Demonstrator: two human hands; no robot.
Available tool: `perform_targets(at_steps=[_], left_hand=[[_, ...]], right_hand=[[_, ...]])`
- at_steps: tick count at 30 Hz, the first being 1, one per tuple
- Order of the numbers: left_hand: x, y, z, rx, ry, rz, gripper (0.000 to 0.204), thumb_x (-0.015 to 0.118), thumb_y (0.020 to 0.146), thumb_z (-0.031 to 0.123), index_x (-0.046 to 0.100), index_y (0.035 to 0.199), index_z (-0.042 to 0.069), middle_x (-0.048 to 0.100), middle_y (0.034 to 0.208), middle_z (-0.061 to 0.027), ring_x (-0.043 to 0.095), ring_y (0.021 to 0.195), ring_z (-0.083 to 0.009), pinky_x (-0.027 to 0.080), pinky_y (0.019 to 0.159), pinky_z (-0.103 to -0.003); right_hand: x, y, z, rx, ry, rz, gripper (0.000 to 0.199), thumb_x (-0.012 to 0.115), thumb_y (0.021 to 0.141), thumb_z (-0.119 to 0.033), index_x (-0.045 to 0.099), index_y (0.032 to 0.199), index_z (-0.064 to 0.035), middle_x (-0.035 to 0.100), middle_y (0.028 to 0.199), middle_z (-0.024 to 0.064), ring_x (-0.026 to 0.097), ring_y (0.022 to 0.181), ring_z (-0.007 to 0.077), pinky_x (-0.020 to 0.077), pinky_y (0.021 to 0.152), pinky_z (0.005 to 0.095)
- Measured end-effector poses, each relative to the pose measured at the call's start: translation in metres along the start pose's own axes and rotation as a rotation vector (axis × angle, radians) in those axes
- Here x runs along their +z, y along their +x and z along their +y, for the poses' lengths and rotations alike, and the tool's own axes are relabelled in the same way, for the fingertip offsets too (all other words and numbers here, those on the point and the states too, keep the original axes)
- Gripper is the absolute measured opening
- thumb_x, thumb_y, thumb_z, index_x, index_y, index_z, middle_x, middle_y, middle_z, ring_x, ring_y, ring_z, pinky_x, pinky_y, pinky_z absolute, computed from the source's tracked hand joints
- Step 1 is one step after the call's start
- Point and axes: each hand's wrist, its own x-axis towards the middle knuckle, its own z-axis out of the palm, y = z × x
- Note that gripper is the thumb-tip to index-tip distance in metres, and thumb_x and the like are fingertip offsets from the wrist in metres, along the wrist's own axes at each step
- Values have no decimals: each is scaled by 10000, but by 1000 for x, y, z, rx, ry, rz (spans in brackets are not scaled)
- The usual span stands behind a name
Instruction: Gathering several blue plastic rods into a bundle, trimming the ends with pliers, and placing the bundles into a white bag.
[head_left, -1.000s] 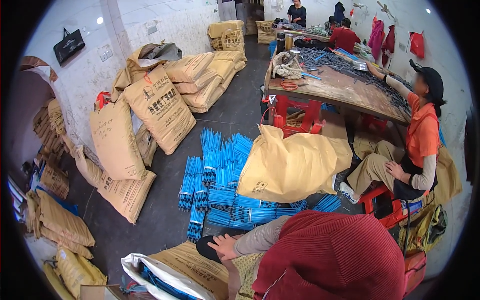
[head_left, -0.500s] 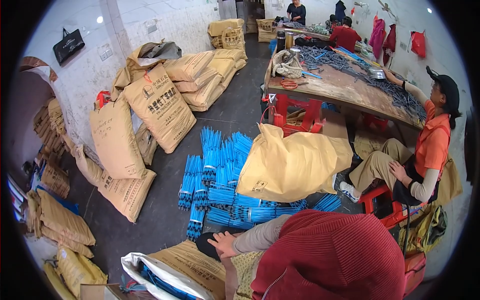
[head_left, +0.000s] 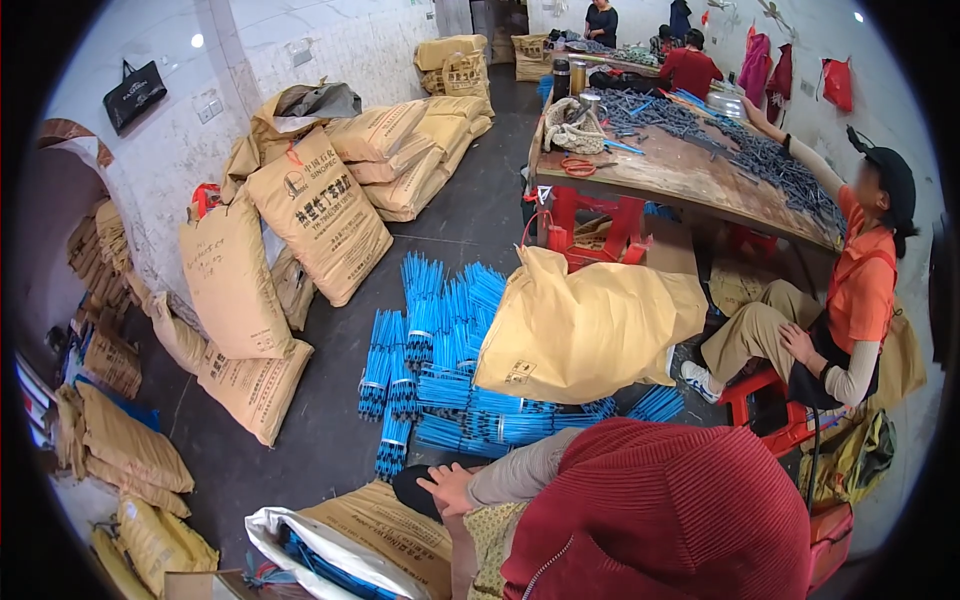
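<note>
Hands: only one hand [head_left: 452,490] shows, fingers spread, holding nothing, resting on the knee over the open sack [head_left: 345,545]; which of the person's hands it is cannot be told, and the other is hidden behind the red garment [head_left: 660,515].
Blue rod bundles [head_left: 430,360]: on the floor [head_left: 320,450], ahead of the hand, long axes mostly running away from it.
Full tan sack [head_left: 585,325]: lying across the bundles' right side.
Open room: bare floor left of the bundles.

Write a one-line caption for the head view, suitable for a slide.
A hand rests on an open tan sack beside bundled blue rods on the floor.
</note>
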Motion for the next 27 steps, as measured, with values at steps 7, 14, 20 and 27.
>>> perform_targets(at_steps=[7, 14, 20, 27], left_hand=[[14, 18, -7, -40, -12, -97, 329, 586, 916, 251, 620, 1069, -39, 634, 961, -238, 576, 878, -378, 467, 803, -484], [-8, -47, -42, -129, 80, 49, 339, 600, 893, 195, 633, 1134, -41, 643, 976, -269, 573, 929, -450, 455, 909, -483], [-25, -32, -16, -239, -40, 306, 521, 630, 878, 141, 493, 1333, -74, 523, 1299, -274, 474, 1222, -421, 348, 1089, -468], [-34, -2, 18, -241, -98, 318, 540, 654, 883, 134, 474, 1337, -97, 543, 1284, -292, 508, 1219, -424, 376, 1072, -446]], right_hand=[[2, -2, -3, -6, -18, 52, 1030, 798, 685, -456, 317, 1516, -83, 434, 1405, 255, 484, 1169, 372, 404, 877, 483], [4, 3, -7, -9, -52, 120, 1021, 783, 655, -472, 348, 1488, -74, 458, 1347, 254, 476, 1163, 392, 401, 904, 501], [3, 22, -11, -98, 8, 155, 865, 733, 737, -448, 382, 1422, -57, 504, 1231, 200, 528, 1131, 390, 434, 869, 571], [8, 30, -12, 48, -102, -8, 995, 722, 811, -526, 223, 1545, -76, 362, 1491, 212, 376, 1349, 408, 336, 1065, 541]])
